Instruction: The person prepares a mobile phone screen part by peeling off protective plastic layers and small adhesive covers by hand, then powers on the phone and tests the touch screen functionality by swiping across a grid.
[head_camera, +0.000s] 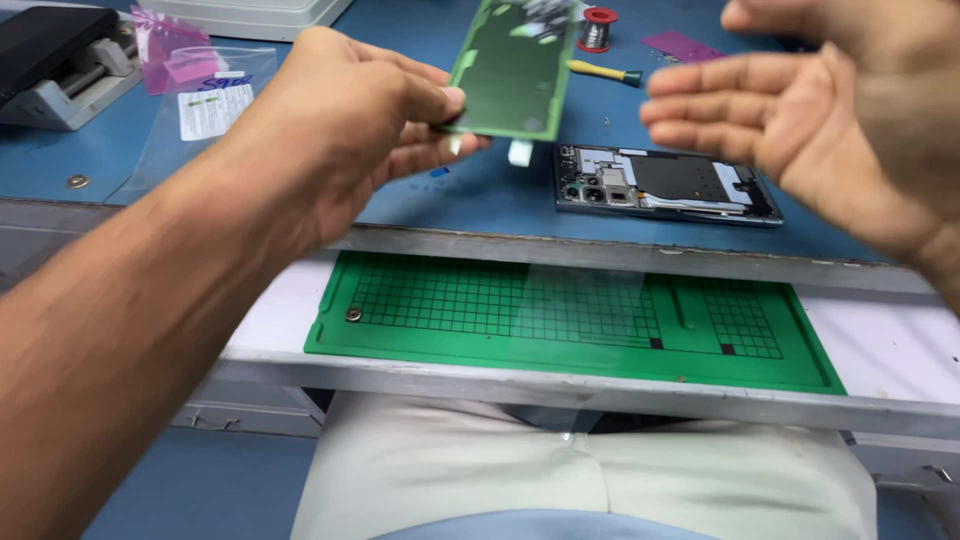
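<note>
1 green back cover (512, 68) pinched by left hand (345, 125); right hand (800, 120) open.

Bare forearms, no sleeves; pale, perhaps beige trousers (600, 485).

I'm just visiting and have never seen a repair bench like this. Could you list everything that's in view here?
phone back cover: one, green, held up over the blue bench
opened phone: one, dark with its inner parts showing, flat on the bench
grid mat: one, green, on the lower white shelf
small screw: one, silver, on the mat's left edge
solder spool: one, red, far bench
pry tool: one, yellow with a teal end, beside the spool
clear bags: a few, pink-tinted and clear, left bench
grey device: one, far left
left hand: pinches the cover's lower corner in its grip
right hand: open, holds nothing
</note>
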